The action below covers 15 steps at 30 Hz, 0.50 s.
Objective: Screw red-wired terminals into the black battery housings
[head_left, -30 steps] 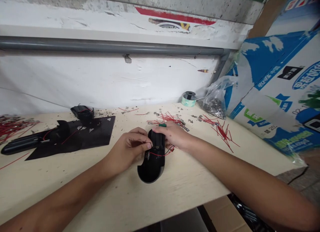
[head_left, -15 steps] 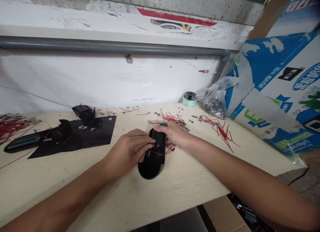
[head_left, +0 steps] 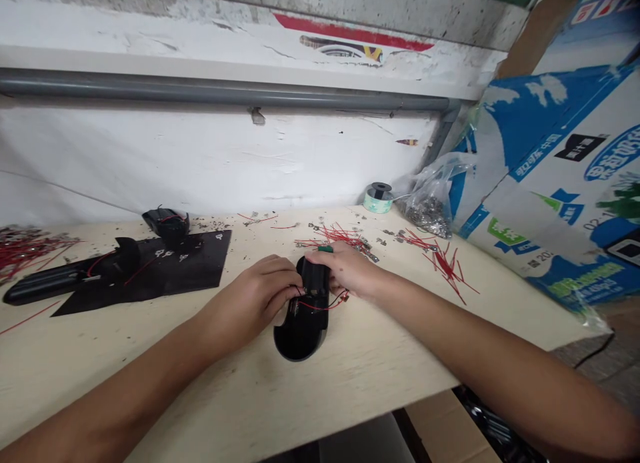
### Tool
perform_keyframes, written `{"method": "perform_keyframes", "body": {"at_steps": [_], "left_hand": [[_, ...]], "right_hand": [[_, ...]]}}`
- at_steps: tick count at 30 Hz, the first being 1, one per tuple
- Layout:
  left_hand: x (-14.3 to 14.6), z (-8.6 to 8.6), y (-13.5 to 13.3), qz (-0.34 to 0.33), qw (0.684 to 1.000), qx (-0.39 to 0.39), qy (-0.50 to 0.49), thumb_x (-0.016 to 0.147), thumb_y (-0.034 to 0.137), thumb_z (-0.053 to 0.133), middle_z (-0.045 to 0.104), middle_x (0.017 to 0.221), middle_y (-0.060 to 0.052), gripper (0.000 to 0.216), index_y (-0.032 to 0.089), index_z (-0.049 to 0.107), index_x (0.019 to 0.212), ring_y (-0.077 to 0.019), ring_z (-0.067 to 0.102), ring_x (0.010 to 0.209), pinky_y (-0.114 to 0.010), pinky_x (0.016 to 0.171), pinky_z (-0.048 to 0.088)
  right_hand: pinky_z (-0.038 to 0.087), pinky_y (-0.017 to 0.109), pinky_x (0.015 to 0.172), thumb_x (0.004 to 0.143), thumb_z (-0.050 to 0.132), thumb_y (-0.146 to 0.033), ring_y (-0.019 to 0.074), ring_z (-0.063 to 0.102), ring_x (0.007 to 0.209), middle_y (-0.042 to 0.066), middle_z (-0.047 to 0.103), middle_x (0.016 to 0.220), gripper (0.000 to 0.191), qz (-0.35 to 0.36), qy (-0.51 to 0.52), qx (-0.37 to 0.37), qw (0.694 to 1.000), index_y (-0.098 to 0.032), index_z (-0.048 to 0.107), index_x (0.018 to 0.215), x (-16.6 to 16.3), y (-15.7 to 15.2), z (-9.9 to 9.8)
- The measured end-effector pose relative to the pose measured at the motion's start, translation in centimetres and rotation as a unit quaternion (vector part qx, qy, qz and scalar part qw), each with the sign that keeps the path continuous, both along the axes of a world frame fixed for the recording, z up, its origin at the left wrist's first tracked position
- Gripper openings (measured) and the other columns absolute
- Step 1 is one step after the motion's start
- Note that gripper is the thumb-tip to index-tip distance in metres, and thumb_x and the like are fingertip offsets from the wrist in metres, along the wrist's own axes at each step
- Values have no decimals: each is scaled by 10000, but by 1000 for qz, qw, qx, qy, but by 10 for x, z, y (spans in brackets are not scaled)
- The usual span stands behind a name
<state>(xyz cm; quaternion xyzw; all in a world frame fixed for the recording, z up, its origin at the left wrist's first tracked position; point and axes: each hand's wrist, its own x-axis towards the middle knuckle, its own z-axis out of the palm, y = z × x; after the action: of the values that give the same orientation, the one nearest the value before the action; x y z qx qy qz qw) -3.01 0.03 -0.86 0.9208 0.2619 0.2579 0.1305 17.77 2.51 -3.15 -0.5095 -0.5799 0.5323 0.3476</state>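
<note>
A black plastic casing [head_left: 303, 336] trailing thin red wires [head_left: 315, 308] sat on a pale wooden workbench [head_left: 360, 376]. The left hand [head_left: 250, 296] and right hand [head_left: 345, 270] clasped it from either side, close together. Loose red wires [head_left: 340, 235] and small metal clips [head_left: 367, 253] lay just beyond.

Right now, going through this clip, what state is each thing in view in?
left hand, fingers curled against the casing
right hand, resting over the casing's far end
casing, lying on the table, red wire across it
second casing, lying at the mat's far edge
mat, flat on the table
plastic bag, slumped, holding metal pieces
red wires, loose and scattered
</note>
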Motion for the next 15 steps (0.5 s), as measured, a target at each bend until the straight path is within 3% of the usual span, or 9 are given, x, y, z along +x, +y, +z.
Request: {"method": "perform_keyframes", "body": {"at_steps": [4, 7, 10, 15], "left_hand": [[3, 2, -1, 17, 992, -122, -42, 937, 138, 518, 671, 897, -19, 189, 184, 688, 870, -130, 609, 848, -237, 765, 466], [5, 1, -2, 26, 983, -172, -59, 925, 141, 536, 677, 883, -11, 178, 189, 693, 856, -126, 618, 826, -233, 755, 464], [7, -1, -3, 34, 983, -170, -59, 930, 157, 527, 672, 883, -16, 176, 189, 688, 865, -132, 615, 827, -238, 745, 459], [6, -1, -5, 21, 994, -98, -37, 942, 139, 489, 652, 887, -28, 187, 174, 664, 887, -131, 596, 821, -241, 735, 445]], "right_hand": [[316, 237, 427, 783, 639, -471, 127, 499, 493, 9, 542, 597, 324, 5, -25, 9, 1000, -176, 544, 688, 0, -1, 3], [338, 240, 418, 764, 647, -431, 137, 513, 485, 9, 546, 579, 289, -5, -31, 11, 999, -179, 538, 672, -2, -3, 7], [324, 243, 386, 764, 633, -428, 139, 498, 449, -4, 524, 552, 288, -12, -42, 5, 999, -188, 514, 658, -3, -4, 9], [289, 235, 388, 791, 624, -411, 106, 431, 412, -30, 473, 497, 312, 11, -30, 20, 999, -189, 488, 617, -2, -6, 11]]}}
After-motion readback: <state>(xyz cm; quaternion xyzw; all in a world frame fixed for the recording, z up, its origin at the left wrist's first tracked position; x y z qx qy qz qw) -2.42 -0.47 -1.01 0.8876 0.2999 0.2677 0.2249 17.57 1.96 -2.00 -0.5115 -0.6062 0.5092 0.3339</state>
